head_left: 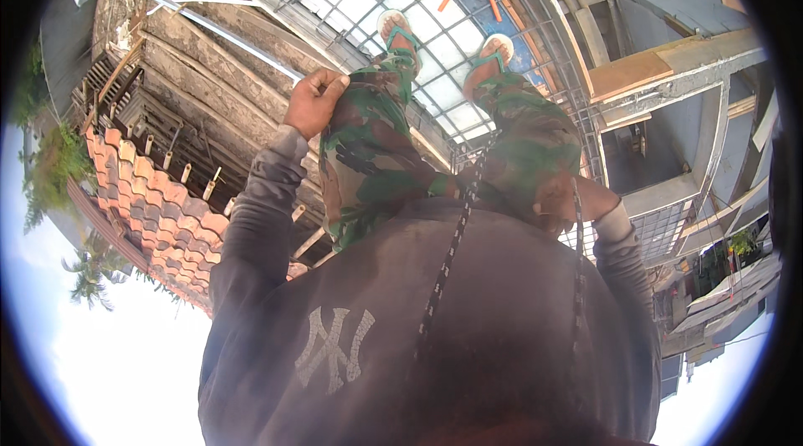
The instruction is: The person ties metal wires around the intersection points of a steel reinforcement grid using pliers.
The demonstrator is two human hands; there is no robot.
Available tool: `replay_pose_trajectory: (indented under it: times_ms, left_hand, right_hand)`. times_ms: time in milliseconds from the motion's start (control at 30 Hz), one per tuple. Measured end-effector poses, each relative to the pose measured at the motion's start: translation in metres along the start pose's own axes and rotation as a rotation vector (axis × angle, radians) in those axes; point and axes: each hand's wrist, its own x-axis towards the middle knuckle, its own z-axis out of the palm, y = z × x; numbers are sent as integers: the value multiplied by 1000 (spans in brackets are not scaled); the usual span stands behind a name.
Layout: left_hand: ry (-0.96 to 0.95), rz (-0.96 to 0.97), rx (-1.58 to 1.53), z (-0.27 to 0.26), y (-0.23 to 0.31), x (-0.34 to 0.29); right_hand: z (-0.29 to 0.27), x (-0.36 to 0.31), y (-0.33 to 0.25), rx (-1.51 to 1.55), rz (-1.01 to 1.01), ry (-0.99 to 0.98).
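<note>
Dark sweatshirt [510, 304] lies nearest. Beyond, camouflage trousers [368, 166] cover both legs: right hand [562, 202] at the right thigh, finger state unclear; left hand [314, 102] by the left knee, fingers and thumb together. Farther, sandals [499, 46] on mesh [442, 43].

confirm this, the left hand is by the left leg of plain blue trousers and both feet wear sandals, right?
Not quite: the head view shows camouflage trousers, green and brown, not plain blue. The left hand is by their left leg, and both feet wear sandals.
</note>
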Motion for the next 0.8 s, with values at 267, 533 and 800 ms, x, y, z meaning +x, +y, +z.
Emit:
replay_pose_trajectory:
  times_ms: [267,533,800]
  left_hand:
    - [172,6,370,-38,-219,237]
    - [317,159,1005,20,-321,359]
    - [387,83,947,43,-323,372]
  right_hand:
    - [-185,205,-26,-612,-273,1132]
    - [-352,402,-91,-1246,-173,1110]
    - [-398,464,-96,-1234,-307,1492]
